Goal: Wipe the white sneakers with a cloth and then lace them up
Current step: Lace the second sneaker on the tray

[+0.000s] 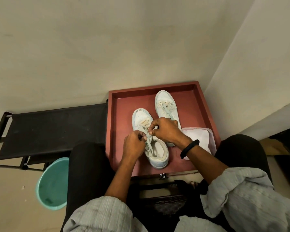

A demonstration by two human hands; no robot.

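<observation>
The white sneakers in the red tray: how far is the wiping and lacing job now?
Done, it seems: the cloth lies aside in its tub, and the far sneaker looks laced. In hand: the left hand and right hand pinch the laces of the near sneaker. Left: finishing and tying that one.

Sneakers (141, 119) look like smooth matt leather with flat woven laces (145, 122). Tray (117, 131): matt painted. Cloth (199, 138): soft terry. Basin (52, 183): glossy plastic. Left shelf (49, 128): dull black fabric.
</observation>
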